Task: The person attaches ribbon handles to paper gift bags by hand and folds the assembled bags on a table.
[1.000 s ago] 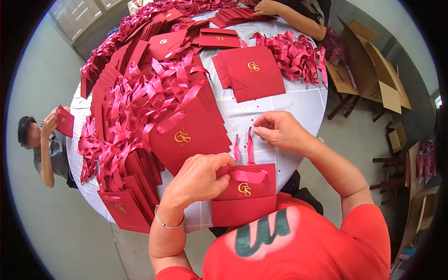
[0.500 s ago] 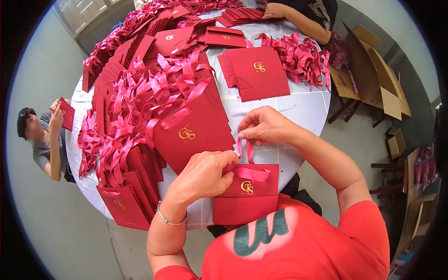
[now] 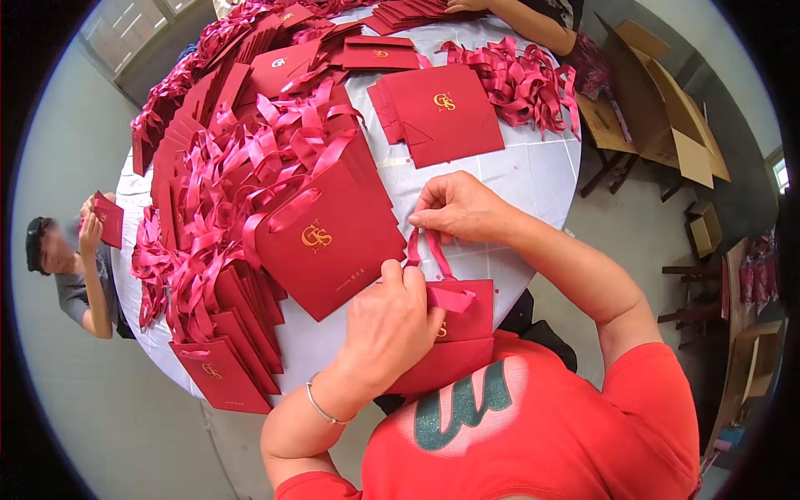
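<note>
A red paper bag [image 3: 450,354] with a gold logo lies at the table edge in front of me. My left hand [image 3: 390,321] rests over its left part with fingers bent, covering some of the logo; what its fingertips hold is hidden. My right hand [image 3: 462,208] pinches the upper part of a pink ribbon [image 3: 433,250] that rises from the bag's top edge. Another pink ribbon piece [image 3: 452,300] lies across the bag's front. To the left of my left hand is a large red bag [image 3: 321,237] on a stack.
Stacked red bags with ribbons [image 3: 242,167] fill the table's left side. Farther back are flat red bags [image 3: 442,117] and a ribbon pile [image 3: 525,83]. One person [image 3: 75,267] holds a small red bag; another person's arm [image 3: 533,25] reaches in. Cardboard boxes [image 3: 667,108] stand right.
My right hand has moved left and taken hold of the ribbon, whose two strands now come together at its fingers. My left hand has shifted right and down over the bag, its fingers now pointing up.
</note>
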A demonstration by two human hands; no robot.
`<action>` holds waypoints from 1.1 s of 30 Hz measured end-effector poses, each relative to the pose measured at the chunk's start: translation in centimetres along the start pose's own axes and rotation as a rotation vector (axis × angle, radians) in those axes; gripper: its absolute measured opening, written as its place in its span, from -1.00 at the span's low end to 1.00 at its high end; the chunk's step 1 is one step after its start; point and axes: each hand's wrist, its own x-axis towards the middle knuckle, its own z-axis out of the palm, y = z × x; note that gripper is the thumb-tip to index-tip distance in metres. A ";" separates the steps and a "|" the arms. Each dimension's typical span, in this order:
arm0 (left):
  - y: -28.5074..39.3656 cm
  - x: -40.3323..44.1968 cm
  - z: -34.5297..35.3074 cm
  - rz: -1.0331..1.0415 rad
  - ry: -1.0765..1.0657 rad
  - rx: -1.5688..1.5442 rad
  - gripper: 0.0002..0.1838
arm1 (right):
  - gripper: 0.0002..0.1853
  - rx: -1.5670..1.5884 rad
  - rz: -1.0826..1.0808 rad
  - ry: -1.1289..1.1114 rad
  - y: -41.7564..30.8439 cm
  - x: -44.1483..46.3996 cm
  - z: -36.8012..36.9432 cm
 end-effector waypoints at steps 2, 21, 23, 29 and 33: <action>0.0 0.0 1.3 0.061 0.118 0.152 -0.65 | -0.84 -0.013 -0.001 0.001 0.1 0.2 -0.1; -0.1 0.2 1.9 0.182 0.183 0.149 -0.67 | -0.82 0.228 -0.024 0.236 0.6 1.0 -0.6; -0.3 0.3 1.6 0.176 0.199 0.094 -0.66 | -0.78 0.265 -0.070 0.163 0.5 0.7 -1.2; -0.6 0.3 -0.2 0.171 0.294 -0.020 -0.52 | -0.81 0.477 -0.149 0.024 -4.7 -4.3 -2.7; -0.7 0.3 -1.9 0.324 0.574 -0.190 -0.35 | -0.88 0.575 -0.223 -0.125 -8.7 -7.9 -2.3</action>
